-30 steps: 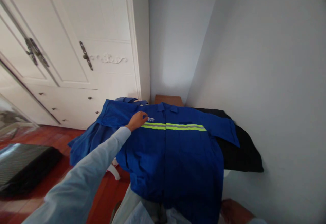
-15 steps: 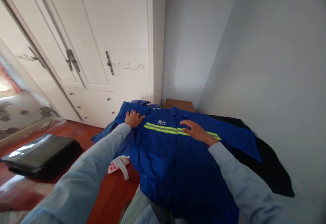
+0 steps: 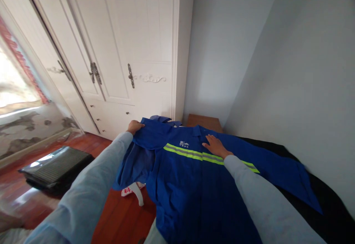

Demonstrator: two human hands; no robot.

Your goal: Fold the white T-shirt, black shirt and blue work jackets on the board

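Observation:
A blue work jacket (image 3: 180,177) is spread out front up, with a yellow-green and grey reflective stripe across the chest and a small white logo. At the upper left, my left hand (image 3: 135,126) is closed on the end of one short sleeve, fingers curled at the edge. My right hand (image 3: 217,146) rests on the chest near the collar, its fingers spread and holding nothing. The other sleeve reaches far to the right over a black cloth (image 3: 330,203). Below the held sleeve hangs more blue cloth (image 3: 135,162).
A white wardrobe (image 3: 149,33) with dark handles stands behind. Beside it is a brown wooden piece (image 3: 205,122) in the corner. A black suitcase (image 3: 55,168) lies on the red wooden floor at left. A white bag with red print (image 3: 135,191) hangs below the jacket.
My left hand has moved left from the jacket's shoulder area to the sleeve end and closed on it. My right hand stays near the collar, its fingers now lying on the cloth. The view has shifted left.

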